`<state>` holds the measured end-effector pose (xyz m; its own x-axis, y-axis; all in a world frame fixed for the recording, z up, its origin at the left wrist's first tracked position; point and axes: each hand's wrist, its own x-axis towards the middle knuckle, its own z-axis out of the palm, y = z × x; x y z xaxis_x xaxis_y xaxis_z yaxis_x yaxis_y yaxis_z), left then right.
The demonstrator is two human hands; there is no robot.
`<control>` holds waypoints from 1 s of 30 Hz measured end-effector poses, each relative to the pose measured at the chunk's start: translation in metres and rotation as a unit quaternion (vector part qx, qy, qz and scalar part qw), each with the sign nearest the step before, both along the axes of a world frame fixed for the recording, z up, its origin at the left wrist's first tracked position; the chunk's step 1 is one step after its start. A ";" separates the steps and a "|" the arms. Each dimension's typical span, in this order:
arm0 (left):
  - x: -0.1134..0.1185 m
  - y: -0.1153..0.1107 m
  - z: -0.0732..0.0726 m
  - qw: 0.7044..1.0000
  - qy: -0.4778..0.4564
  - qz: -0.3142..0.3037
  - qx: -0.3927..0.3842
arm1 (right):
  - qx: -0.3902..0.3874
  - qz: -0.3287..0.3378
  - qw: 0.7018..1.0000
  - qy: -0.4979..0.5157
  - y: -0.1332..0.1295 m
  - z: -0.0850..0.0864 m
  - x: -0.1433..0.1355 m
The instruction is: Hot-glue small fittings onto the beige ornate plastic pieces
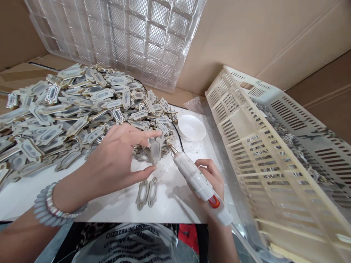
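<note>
My left hand (117, 157) pinches a small metal label frame (156, 150) by its two ends, between thumb and fingers, its grey back facing up. My right hand (212, 177) is wrapped around a white hot glue gun (192, 175) with an orange switch. The gun's pointed metal tip is beside the held frame; whether they touch I cannot tell. Two more label frames (147, 192) lie side by side on the white board (175, 204) below my left hand. A large heap of similar frames (90, 98) spreads behind and to the left.
A white bowl (191, 127) sits behind the glue gun, with a dark cable beside it. A cream slotted crate (241, 146) holding small metal pieces stands at the right. A clear compartment tray (131, 33) leans at the back against cardboard walls (246, 36).
</note>
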<state>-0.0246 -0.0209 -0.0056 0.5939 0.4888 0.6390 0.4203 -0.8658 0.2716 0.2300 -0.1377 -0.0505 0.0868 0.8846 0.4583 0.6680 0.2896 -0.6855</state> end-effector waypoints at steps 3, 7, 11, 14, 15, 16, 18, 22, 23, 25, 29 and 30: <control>-0.001 0.001 0.003 1.000 -0.003 0.023 0.016 | -0.013 0.029 0.999 0.009 -0.001 0.001 0.000; 0.000 0.000 0.007 0.998 0.008 0.036 0.042 | -0.043 0.061 0.997 -0.006 0.001 0.005 0.000; 0.002 -0.002 0.007 0.998 0.004 0.032 0.060 | -0.039 0.078 0.996 -0.027 0.003 0.007 0.000; 0.004 -0.003 0.009 0.997 -0.002 0.028 0.073 | -0.034 0.064 0.997 -0.020 0.002 0.007 -0.002; 0.004 -0.003 0.010 0.997 -0.004 0.028 0.078 | -0.035 0.063 0.997 -0.018 0.001 0.007 -0.003; 0.004 -0.003 0.010 0.996 -0.004 0.028 0.084 | -0.036 0.064 0.997 -0.018 0.001 0.007 -0.003; 0.003 -0.002 0.011 0.995 0.001 0.027 0.101 | -0.036 0.070 0.997 -0.020 0.001 0.008 -0.004; 0.002 -0.001 0.008 0.990 0.026 0.030 0.136 | -0.034 0.075 0.996 -0.021 0.002 0.011 -0.004; 0.001 -0.001 0.008 0.989 0.031 0.033 0.140 | -0.037 0.073 0.996 -0.021 0.003 0.012 -0.004; 0.001 0.000 0.007 0.988 0.034 0.036 0.149 | -0.044 0.069 0.996 -0.023 0.003 0.013 -0.004; 0.002 0.000 0.008 0.987 0.030 0.036 0.155 | -0.045 0.066 0.996 -0.026 0.004 0.014 -0.005; 0.002 0.000 0.008 0.987 0.031 0.037 0.154 | -0.040 0.068 0.997 -0.026 0.004 0.014 -0.005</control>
<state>-0.0224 -0.0212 0.0025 0.6070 0.3198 0.7275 0.4924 -0.8699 -0.0284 0.2253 -0.1337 -0.0368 -0.0583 0.9206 0.3862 0.6623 0.3252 -0.6750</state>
